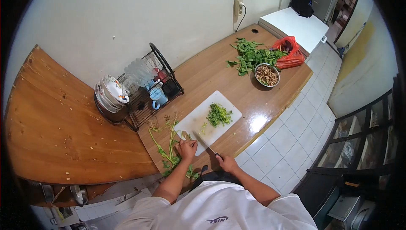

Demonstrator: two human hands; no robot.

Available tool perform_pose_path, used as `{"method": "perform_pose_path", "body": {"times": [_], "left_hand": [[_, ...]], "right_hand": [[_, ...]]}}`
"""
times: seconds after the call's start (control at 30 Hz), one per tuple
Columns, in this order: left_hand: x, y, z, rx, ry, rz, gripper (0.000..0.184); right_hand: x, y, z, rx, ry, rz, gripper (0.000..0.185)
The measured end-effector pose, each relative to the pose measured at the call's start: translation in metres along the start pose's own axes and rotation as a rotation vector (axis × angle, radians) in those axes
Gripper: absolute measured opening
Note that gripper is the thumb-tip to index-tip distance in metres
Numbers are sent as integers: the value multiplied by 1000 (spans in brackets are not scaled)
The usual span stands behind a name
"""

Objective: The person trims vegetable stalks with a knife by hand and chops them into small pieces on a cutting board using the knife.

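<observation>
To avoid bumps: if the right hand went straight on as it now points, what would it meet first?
Probably the white cutting board, though the right hand might pass above; height is unclear.

The white chopping board (227,104) lies flat and aslant on the worktop (198,79). Finely chopped greens (219,115) form a loose heap on its farther part, with small pale bits (203,126) scattered just beside. The knife (205,142) slants over the board's near part, its dark handle in the right hand (227,163). Long, leafy stalks (162,150) lie spread left of the board.
</observation>
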State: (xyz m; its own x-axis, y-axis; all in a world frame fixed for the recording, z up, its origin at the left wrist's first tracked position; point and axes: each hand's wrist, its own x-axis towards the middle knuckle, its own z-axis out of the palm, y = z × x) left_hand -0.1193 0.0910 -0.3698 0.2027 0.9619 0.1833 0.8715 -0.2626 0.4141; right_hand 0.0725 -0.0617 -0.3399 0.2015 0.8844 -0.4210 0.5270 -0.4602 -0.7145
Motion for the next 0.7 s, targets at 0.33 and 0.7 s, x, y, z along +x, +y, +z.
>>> {"method": "perform_pose_path", "body": {"times": [0.33, 0.7], "left_hand": [[6, 1, -5, 6, -78, -55, 12], [17, 5, -3, 13, -103, -87, 12]], "right_hand": [[-4, 9, 5, -120, -35, -5, 50], [-6, 19, 8, -3, -39, -36, 49]]}}
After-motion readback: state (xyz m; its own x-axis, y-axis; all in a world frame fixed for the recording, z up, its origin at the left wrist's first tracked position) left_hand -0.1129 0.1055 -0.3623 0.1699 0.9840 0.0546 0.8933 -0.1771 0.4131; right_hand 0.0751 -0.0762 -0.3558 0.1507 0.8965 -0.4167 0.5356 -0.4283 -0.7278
